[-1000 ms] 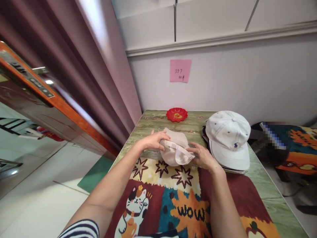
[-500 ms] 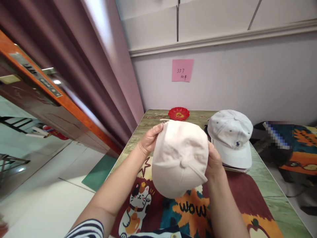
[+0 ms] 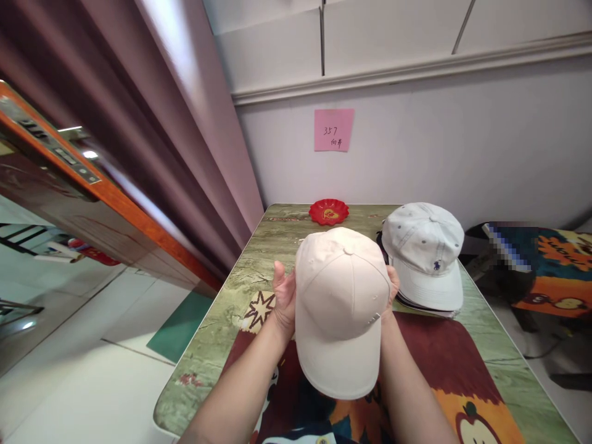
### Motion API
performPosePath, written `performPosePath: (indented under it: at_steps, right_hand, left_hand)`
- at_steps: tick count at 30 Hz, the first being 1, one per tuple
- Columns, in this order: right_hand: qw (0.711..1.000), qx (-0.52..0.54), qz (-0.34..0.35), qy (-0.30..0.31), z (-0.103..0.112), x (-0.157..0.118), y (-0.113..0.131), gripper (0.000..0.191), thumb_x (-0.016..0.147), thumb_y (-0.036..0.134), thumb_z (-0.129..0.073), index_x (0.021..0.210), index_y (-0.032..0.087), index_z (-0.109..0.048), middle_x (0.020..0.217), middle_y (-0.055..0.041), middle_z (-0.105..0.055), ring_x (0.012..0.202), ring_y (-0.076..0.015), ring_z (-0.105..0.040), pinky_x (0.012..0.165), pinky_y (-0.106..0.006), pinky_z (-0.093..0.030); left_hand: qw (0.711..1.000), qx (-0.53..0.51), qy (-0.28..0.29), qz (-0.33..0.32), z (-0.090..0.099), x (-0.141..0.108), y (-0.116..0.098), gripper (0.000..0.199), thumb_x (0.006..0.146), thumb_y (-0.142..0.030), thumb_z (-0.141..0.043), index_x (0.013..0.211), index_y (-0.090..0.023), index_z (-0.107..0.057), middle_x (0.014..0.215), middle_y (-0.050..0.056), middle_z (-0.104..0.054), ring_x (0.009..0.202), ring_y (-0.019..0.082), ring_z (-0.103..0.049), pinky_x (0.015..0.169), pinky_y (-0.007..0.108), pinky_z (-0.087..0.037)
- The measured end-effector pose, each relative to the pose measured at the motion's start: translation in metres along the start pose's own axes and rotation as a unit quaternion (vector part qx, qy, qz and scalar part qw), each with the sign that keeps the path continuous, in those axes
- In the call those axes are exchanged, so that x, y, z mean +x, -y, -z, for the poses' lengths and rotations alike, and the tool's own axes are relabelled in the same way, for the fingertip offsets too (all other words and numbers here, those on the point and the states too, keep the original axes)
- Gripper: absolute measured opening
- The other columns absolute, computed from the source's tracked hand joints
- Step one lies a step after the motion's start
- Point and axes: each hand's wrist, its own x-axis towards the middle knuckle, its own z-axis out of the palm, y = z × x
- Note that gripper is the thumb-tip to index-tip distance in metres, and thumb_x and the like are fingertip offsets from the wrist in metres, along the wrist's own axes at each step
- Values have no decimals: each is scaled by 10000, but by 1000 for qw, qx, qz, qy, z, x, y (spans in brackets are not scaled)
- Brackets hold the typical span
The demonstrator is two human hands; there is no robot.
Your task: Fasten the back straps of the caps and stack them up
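Observation:
A cream baseball cap (image 3: 345, 296) is held up between my two hands, with its crown rounded out and its brim toward me. My left hand (image 3: 284, 299) supports the cap's left side; its thumb sticks up and its other fingers are partly hidden by the cap. On the opposite side, my right hand (image 3: 391, 290) grips the edge, most of its fingers out of sight behind the fabric. Just right of that hand, a pale grey cap (image 3: 425, 246) with a small dark blue emblem tops a stack of caps.
A red scalloped dish (image 3: 328, 211) lies near the table's back edge. A patterned mat (image 3: 444, 345) covers the front of the wood-grain table (image 3: 203, 345). An orange-edged door (image 3: 120, 203) and a curtain (image 3: 185, 123) stand at left, a pink note (image 3: 333, 130) on the wall.
The cream cap was slack and dented with its brim folded under; now its crown is full and its brim points toward me. My left thumb has come off the fabric.

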Motion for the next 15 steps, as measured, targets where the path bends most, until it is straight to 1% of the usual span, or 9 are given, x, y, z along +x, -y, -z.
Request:
performPosePath:
  at_steps: [2,4,7,9,12,15]
  right_hand:
    - [999,-1,6,-35,1,1,-1,307,718,552,-545,626,275,-642,717,-38,-757,1031,-345,-713,1027,-478,-507]
    - [999,-9,5,-32,2,0,-1,391,762,617,-509,716,277,-697,867,-54,-790,1156,-349,-670,1060,-483,-473]
    - [1000,-6,0,3,0,-5,2,608,810,758,-403,932,276,-753,1180,-90,-758,1340,-356,-551,1114,-514,-404]
    - [999,18,-10,34,-3,-9,1,723,816,824,-325,1032,281,-749,1302,-104,-707,1379,-365,-514,1142,-542,-356]
    - [998,42,-14,50,-6,-14,-1,804,818,864,-248,1118,296,-732,1351,-111,-678,1372,-376,-519,1159,-570,-316]
    - [998,-7,-4,67,-3,-16,-5,834,792,888,-244,1179,316,-712,1292,-105,-709,1361,-381,-527,1162,-580,-315]
  left_hand:
    - [1000,-14,18,10,-5,0,3,1056,713,-960,-386,1339,-147,-639,1285,182,-704,1346,432,-526,1125,585,-384]
    - [999,-27,23,25,-9,1,3,1037,737,-941,-381,1343,-139,-636,1310,184,-690,1364,434,-506,1138,591,-363]
    - [999,-31,19,39,-13,3,-1,964,777,-879,-413,1344,-132,-637,1313,175,-691,1361,435,-509,1146,589,-356]
    - [999,-23,11,36,-12,4,-3,932,796,-845,-429,1356,-127,-630,1307,172,-695,1352,435,-520,1146,584,-360]
    - [999,-10,-2,30,-8,4,-4,892,830,-803,-431,1376,-122,-616,1300,173,-698,1345,425,-533,1147,574,-364]
    - [1000,-3,-8,30,0,0,-1,943,807,-845,-418,1371,-115,-618,1296,190,-695,1349,428,-528,1144,575,-364]
